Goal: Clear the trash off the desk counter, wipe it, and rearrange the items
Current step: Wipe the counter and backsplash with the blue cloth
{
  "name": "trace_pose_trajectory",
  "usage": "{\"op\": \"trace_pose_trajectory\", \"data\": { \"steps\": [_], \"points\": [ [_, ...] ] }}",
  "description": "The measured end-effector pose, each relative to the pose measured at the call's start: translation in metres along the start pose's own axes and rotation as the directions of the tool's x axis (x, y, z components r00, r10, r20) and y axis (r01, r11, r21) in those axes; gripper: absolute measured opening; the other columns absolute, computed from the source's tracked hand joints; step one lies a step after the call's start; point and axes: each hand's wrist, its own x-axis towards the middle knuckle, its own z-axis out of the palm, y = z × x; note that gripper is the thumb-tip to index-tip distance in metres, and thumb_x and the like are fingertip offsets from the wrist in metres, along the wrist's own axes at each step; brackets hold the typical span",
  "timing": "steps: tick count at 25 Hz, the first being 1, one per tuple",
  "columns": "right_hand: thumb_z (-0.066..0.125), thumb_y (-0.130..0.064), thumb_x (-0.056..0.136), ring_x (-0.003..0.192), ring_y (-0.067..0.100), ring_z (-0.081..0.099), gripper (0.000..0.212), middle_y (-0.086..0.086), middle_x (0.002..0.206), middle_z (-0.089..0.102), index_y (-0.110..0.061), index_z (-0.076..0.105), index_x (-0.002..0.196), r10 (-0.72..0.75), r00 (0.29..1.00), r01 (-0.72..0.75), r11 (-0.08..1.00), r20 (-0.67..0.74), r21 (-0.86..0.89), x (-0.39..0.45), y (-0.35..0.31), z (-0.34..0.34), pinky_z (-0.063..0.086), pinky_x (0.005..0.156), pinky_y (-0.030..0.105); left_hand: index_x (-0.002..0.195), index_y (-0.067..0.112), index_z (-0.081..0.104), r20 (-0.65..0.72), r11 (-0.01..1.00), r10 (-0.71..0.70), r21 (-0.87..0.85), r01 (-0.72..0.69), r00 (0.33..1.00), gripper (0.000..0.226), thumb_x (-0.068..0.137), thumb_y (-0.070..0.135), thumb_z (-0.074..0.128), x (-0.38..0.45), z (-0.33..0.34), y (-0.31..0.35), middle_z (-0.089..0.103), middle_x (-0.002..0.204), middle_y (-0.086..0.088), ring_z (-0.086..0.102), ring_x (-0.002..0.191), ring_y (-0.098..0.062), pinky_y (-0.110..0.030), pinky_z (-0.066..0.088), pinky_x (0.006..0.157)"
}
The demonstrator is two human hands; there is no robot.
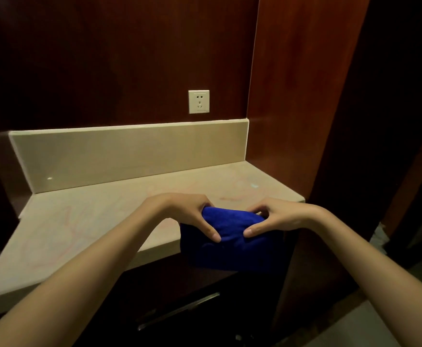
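Blue cloth (232,242) bunched and folded, held above the front edge of the beige counter (99,221) toward its right end, long axis running roughly nine to three o'clock, lower half hanging past the edge toward six. Left hand (192,212) gripping the cloth's nine o'clock end, fingers curled over the top, thumb pressed on the near face. Right hand (272,217) gripping the three o'clock end likewise, fingers curled on top, thumb pinching in from the front. Thumbs close together, apart. At twelve o'clock from the cloth, a low beige backsplash (129,156), and above it a white wall socket (199,101) on dark wood panelling (104,58). At six o'clock, below the counter, possibly a drawer handle (180,311), too dim to confirm.
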Motion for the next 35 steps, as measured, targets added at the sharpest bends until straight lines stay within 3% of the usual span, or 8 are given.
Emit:
{"op": "trace_pose_trajectory", "data": {
  "steps": [9, 13, 16, 21, 24, 29, 32, 35],
  "points": [
    [0.07, -0.039, 0.082, 0.094, 0.012, 0.065, 0.03, -0.006, 0.103, 0.068, -0.023, 0.066, 0.107, -0.089, 0.995, 0.087, 0.995, -0.034, -0.046, 0.127, 0.074, -0.09, 0.058, 0.08, 0.031, 0.09, 0.028, 0.064, -0.273, 0.992, -0.008, 0.122, 0.042, 0.962, 0.033, 0.069, 0.047, 0.081, 0.116, -0.069, -0.034, 0.068, 0.086, 0.008, 0.062, 0.08, -0.012, -0.024, 0.049, 0.063],
    [0.074, -0.043, 0.076, 0.078, 0.013, 0.061, 0.027, -0.008, 0.085, 0.067, -0.026, 0.064, 0.095, -0.275, 0.94, 0.206, 0.93, -0.201, -0.305, 0.181, 0.083, -0.098, 0.051, 0.07, 0.032, 0.096, 0.021, 0.067, -0.519, 0.934, 0.02, 0.313, 0.169, 0.854, 0.04, 0.07, 0.049, 0.078, 0.133, -0.077, -0.062, 0.066, 0.091, 0.002, 0.058, 0.081, -0.018, -0.032, 0.046, 0.067],
    [0.072, -0.047, 0.075, 0.08, 0.012, 0.059, 0.035, -0.007, 0.092, 0.067, -0.028, 0.061, 0.102, -0.332, 0.929, 0.234, 0.87, -0.163, -0.434, 0.208, 0.103, -0.082, 0.049, 0.071, 0.03, 0.105, 0.022, 0.064, -0.526, 0.898, -0.042, 0.353, 0.263, 0.85, 0.046, 0.072, 0.053, 0.074, 0.148, -0.057, -0.082, 0.062, 0.099, 0.002, 0.057, 0.089, -0.019, -0.031, 0.045, 0.071],
    [0.063, -0.056, 0.082, 0.103, 0.001, 0.055, 0.036, -0.018, 0.115, 0.058, -0.037, 0.06, 0.113, -0.25, 0.966, 0.256, 0.962, 0.068, -0.093, 0.219, 0.133, -0.072, 0.045, 0.093, 0.023, 0.125, 0.027, 0.059, -0.43, 0.971, -0.19, 0.049, 0.233, 0.882, 0.062, 0.075, 0.061, 0.069, 0.152, -0.029, -0.1, 0.059, 0.116, 0.008, 0.055, 0.103, -0.01, -0.029, 0.047, 0.091],
    [0.058, -0.043, 0.09, 0.106, -0.003, 0.046, 0.02, -0.023, 0.114, 0.049, -0.038, 0.064, 0.108, -0.221, 0.975, 0.221, 0.975, 0.007, 0.008, 0.226, 0.141, -0.078, 0.037, 0.087, 0.012, 0.131, 0.029, 0.056, -0.445, 0.972, -0.234, -0.081, 0.221, 0.865, 0.059, 0.08, 0.057, 0.066, 0.153, -0.028, -0.101, 0.056, 0.124, 0.008, 0.052, 0.111, -0.008, -0.027, 0.044, 0.098],
    [0.075, -0.014, 0.078, 0.095, 0.0, 0.058, 0.012, -0.018, 0.096, 0.065, -0.025, 0.074, 0.083, -0.184, 0.962, 0.227, 0.95, -0.201, 0.216, 0.229, 0.14, -0.07, 0.044, 0.074, 0.01, 0.127, 0.031, 0.058, -0.447, 0.961, -0.26, -0.205, 0.185, 0.856, 0.053, 0.079, 0.049, 0.072, 0.158, -0.02, -0.103, 0.051, 0.123, 0.012, 0.049, 0.114, -0.006, -0.024, 0.042, 0.1],
    [0.073, 0.001, 0.076, 0.093, 0.005, 0.062, 0.021, -0.011, 0.09, 0.068, -0.019, 0.075, 0.072, -0.121, 0.939, 0.237, 0.907, -0.322, 0.349, 0.231, 0.138, -0.077, 0.049, 0.072, 0.014, 0.127, 0.033, 0.058, -0.483, 0.971, -0.238, -0.142, 0.193, 0.843, 0.059, 0.073, 0.047, 0.078, 0.162, -0.03, -0.104, 0.05, 0.128, 0.014, 0.044, 0.119, -0.002, -0.021, 0.036, 0.101],
    [0.069, 0.0, 0.08, 0.093, 0.006, 0.062, 0.024, -0.012, 0.088, 0.068, -0.022, 0.075, 0.073, -0.105, 0.886, 0.247, 0.931, -0.452, 0.268, 0.234, 0.141, -0.078, 0.05, 0.081, 0.02, 0.123, 0.03, 0.06, -0.593, 0.993, -0.095, -0.002, 0.117, 0.799, 0.057, 0.072, 0.048, 0.079, 0.163, -0.039, -0.097, 0.049, 0.13, 0.011, 0.04, 0.121, -0.001, -0.014, 0.028, 0.102]
  ]
}}
